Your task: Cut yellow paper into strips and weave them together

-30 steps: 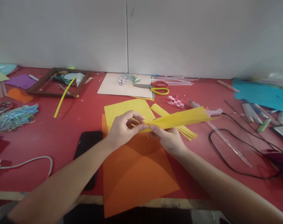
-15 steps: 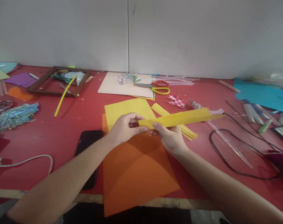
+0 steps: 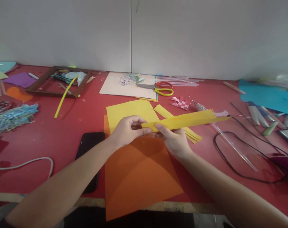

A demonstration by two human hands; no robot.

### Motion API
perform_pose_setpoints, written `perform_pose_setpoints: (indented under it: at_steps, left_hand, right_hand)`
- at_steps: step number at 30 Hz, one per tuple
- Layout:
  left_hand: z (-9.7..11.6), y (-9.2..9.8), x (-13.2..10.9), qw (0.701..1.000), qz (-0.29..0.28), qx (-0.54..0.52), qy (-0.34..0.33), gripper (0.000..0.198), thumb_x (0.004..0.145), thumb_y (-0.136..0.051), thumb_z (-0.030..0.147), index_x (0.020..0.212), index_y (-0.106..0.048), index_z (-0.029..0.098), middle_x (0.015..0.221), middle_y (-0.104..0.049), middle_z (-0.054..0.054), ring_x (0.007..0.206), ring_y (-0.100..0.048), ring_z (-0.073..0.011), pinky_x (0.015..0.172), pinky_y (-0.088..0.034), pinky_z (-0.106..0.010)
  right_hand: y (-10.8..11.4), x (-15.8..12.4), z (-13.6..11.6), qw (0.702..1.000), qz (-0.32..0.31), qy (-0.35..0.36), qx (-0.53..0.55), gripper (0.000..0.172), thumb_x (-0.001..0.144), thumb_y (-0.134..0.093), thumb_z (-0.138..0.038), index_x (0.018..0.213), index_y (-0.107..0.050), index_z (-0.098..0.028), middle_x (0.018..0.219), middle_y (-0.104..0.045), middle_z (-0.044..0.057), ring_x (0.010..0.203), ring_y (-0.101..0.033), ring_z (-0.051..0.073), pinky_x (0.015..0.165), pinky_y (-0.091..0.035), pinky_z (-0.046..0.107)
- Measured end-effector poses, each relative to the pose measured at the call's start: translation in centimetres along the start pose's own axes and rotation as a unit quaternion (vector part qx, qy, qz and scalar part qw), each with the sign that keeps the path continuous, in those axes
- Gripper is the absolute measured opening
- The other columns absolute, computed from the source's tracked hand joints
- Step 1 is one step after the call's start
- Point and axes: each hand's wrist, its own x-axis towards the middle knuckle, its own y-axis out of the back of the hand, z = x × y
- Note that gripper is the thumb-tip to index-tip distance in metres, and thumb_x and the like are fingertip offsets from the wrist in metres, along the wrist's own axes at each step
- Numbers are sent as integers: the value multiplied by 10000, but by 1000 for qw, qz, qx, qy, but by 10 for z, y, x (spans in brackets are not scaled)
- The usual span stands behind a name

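A folded yellow paper strip (image 3: 189,120) is held above the table, its far end pointing right. My left hand (image 3: 128,129) pinches its left end between thumb and fingers. Just right of that, my right hand (image 3: 174,139) grips the strip with the thumb on top; the fingers behind are partly hidden. Below my hands lies an orange sheet (image 3: 139,177), with a yellow sheet (image 3: 132,109) over its far part. Several narrow yellow paper strips (image 3: 192,134) rest on the table behind my right hand.
Scissors (image 3: 158,87) lie on pale paper sheets (image 3: 120,85) at the back. A black phone (image 3: 91,142) sits by my left forearm. On the right are a glue gun (image 3: 203,107) and its black cable (image 3: 229,177). A wooden frame (image 3: 56,94) stands back left.
Hardly anything differs; both hands keep the same grip on the yellow paper strip. The whole view has shifted very slightly.
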Motion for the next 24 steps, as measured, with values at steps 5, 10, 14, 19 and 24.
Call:
perform_pose_setpoints:
  at_steps: [5, 10, 14, 19, 24]
  left_hand:
    - [0, 1, 0, 1000, -14, -12, 7, 303, 680, -823, 346, 851, -638, 178, 629, -624, 25, 572, -635, -128, 572, -512, -252]
    - [3, 1, 0, 999, -19, -20, 27, 326, 679, -827, 350, 858, -626, 166, 621, -615, 36, 550, -626, -114, 565, -490, -237]
    - [3, 1, -1, 999, -21, -10, 29, 310, 708, -808, 358, 862, -622, 162, 662, -654, 15, 570, -627, -113, 579, -484, -240]
    - [1, 2, -1, 999, -30, -2, 22, 283, 733, -789, 362, 855, -624, 167, 736, -691, -12, 614, -635, -121, 597, -486, -249]
    - [-1, 1, 0, 999, -43, -8, 10, 260, 752, -772, 346, 829, -602, 166, 746, -671, -6, 613, -616, -115, 601, -484, -254]
  right_hand:
    - [1, 0, 0, 1000, 0, -1, 0, 157, 695, -838, -287, 728, -747, -163, 671, -717, 18, 556, -655, 138, 569, -583, 276]
    - [2, 0, 1, 1000, -4, 5, -5, 157, 699, -835, -288, 733, -747, -163, 695, -726, 22, 566, -655, 138, 582, -584, 280]
    - [2, 0, 1, 1000, -10, 6, -14, 157, 703, -830, -295, 730, -746, -164, 681, -722, 25, 575, -654, 145, 591, -580, 293]
    - [1, 1, 0, 1000, -7, 2, -31, 168, 703, -826, -312, 719, -740, -167, 662, -715, 24, 572, -651, 150, 604, -584, 315]
    - [1, 0, 2, 999, -2, 3, -34, 162, 703, -826, -307, 729, -744, -170, 685, -721, 21, 578, -655, 144, 605, -589, 306]
